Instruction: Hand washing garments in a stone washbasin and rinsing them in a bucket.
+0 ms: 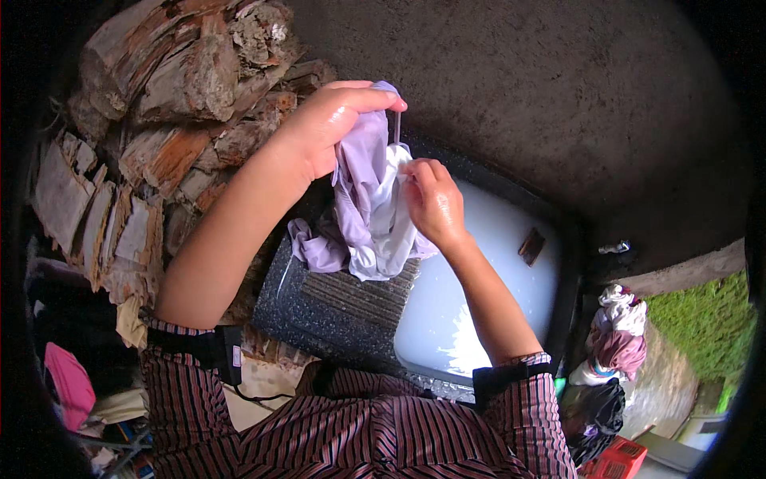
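A wet lavender garment with a white inner side and a thin strap hangs over the washing sink. My left hand grips its upper end, thumb stretched along the top. At the white part of the cloth, my right hand is closed with its fingers curled against the fabric. The garment's lower folds droop onto the ridged washboard of the dark speckled sink. Cloudy whitish water fills the basin to the right of the ridges.
Split firewood is stacked along the left. A small dark brown piece lies in the basin area. Right of the sink sit bundled clothes, a black plastic bag and a red crate. A dark wall rises behind.
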The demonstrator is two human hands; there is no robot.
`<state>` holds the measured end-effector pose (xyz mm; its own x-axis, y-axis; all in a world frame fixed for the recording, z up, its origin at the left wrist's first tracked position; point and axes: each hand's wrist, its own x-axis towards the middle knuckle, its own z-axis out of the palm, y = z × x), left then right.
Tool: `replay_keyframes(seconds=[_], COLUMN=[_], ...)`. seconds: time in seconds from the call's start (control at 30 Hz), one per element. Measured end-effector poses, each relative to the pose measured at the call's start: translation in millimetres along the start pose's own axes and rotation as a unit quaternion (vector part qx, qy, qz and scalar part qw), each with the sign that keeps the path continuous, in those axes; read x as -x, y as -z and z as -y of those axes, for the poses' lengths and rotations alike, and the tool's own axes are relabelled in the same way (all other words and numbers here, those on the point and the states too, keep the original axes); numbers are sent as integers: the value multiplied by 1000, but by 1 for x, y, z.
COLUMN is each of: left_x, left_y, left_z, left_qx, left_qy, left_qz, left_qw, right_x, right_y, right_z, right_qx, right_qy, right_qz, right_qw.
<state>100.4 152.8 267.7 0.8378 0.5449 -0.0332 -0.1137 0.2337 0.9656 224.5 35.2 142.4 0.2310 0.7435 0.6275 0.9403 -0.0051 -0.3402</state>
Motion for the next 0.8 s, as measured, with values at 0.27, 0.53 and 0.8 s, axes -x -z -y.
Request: replay_keyframes(seconds=[0.27,0.53,0.8], left_x=[-14,-40,22], left_y=[56,63,-7], left_z=[1,40,106], left_qx=[-46,-367,-422], left_qy=[-5,-109,-233], left_qz=[80,-66,12], left_qw=[996,922,876], right_x=[-33,-70,-91], right_y=[77,106,94], right_z=[-13,11,17], right_qx=[-544,-197,-443], right_qy=[-315,-156,-346], right_qz=[-7,226,23], right_qw=[777,941,827])
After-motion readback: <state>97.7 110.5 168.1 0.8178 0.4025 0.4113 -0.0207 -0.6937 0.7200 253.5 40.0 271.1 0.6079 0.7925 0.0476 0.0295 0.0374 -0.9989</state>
